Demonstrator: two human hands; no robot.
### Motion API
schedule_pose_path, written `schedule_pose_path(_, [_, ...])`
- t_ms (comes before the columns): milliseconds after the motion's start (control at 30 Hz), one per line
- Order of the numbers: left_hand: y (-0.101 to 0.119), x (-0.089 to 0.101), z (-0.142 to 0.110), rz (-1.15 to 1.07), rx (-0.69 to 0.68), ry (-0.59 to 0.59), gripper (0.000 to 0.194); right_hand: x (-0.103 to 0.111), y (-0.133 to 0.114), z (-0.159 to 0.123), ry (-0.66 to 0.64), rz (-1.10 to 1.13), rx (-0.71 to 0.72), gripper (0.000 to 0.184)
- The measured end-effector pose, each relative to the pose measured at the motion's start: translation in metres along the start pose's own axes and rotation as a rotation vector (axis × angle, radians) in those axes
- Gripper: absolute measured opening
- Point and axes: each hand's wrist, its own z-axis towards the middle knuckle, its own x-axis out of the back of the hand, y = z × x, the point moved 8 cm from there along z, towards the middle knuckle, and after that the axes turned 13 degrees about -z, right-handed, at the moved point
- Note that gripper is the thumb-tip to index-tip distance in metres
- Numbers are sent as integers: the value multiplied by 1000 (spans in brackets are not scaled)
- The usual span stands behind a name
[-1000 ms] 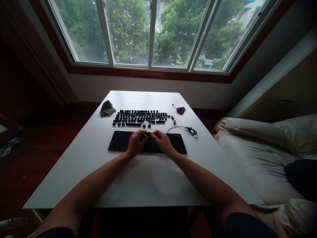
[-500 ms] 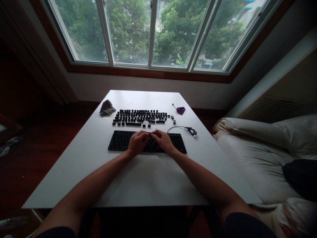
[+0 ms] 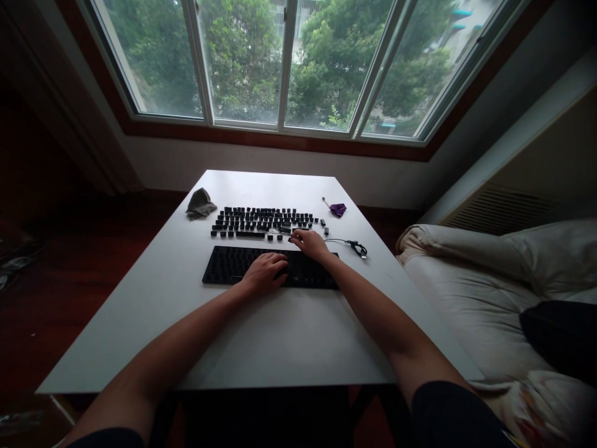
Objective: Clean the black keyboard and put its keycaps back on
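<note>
Keyboard (image 3: 224, 266) sits just below centre frame, left hand (image 3: 265, 273) draped loosely on it. Right hand (image 3: 308, 243) pinches near the keycaps (image 3: 260, 218) above; can't tell if it's got one. Caps look light, stiff: grab their sides.

Left hand (image 3: 265, 272) (palm down) rests on a black keyboard (image 3: 224, 264); right hand (image 3: 310, 243) is beside loose keycaps (image 3: 259, 224).

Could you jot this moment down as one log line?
left hand: over keyboard | right hand: near loose keycaps | keycaps: rows beyond keyboard | USB cable: bundled, at right
</note>
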Motion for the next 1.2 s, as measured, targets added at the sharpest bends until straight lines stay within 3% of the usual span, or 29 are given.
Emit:
schedule_pose_path(267, [1,3,1,33,1,-18,20,-28,2,29,-75,-148,-19,24])
schedule_pose_path(600, [2,3,2,70,5,-47,18,-23,7,29,-49,-101,-43,27])
schedule_pose_path(767, [1,5,4,106,24,-40,14,-4,6,22,14,100,-44,32])
schedule_pose_path(1000, [-2,6,3,89,52,-34,11,15,-16,-3,13,640,65,32])
schedule_pose_path(1133, [-4,5,3,45,69,-69,13,25,-20,-22,17,718,87,33])
schedule_pose_path(1200, [-3,6,3,32,71,-81,16,24,-21,-29,-48,761,83,36])
